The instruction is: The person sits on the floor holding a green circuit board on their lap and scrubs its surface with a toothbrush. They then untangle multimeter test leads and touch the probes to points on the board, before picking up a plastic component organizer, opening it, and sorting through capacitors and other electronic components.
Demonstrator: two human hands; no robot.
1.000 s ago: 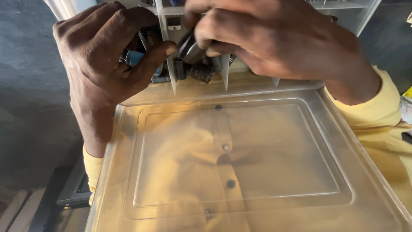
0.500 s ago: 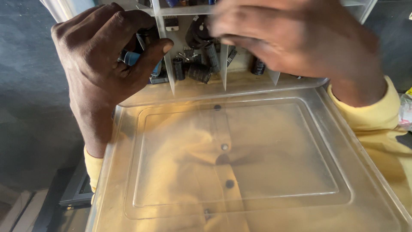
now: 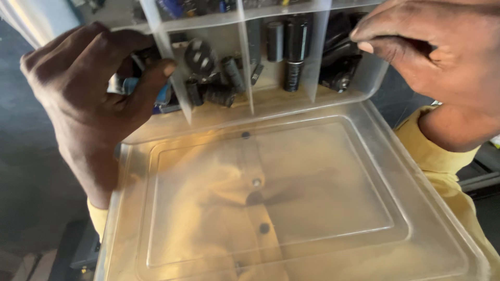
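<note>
Two bare hands work at a clear compartment box (image 3: 364,78) whose open lid (image 3: 281,208) hangs toward the person. Left hand (image 3: 88,104) curls narrowly around the box's left wall, thumb touching a divider. Right hand (image 3: 442,57) hovers above the rightmost compartment, fingertips pinched together; black cylindrical capacitors (image 3: 291,47) lie just left of them.

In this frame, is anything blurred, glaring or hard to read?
Head view: the right hand is slightly motion-blurred; the clear plastic hinged lid shows hazy yellow reflections; the black cylindrical capacitors in the translucent compartment box read fairly sharp; the left hand lies in shade.
</note>
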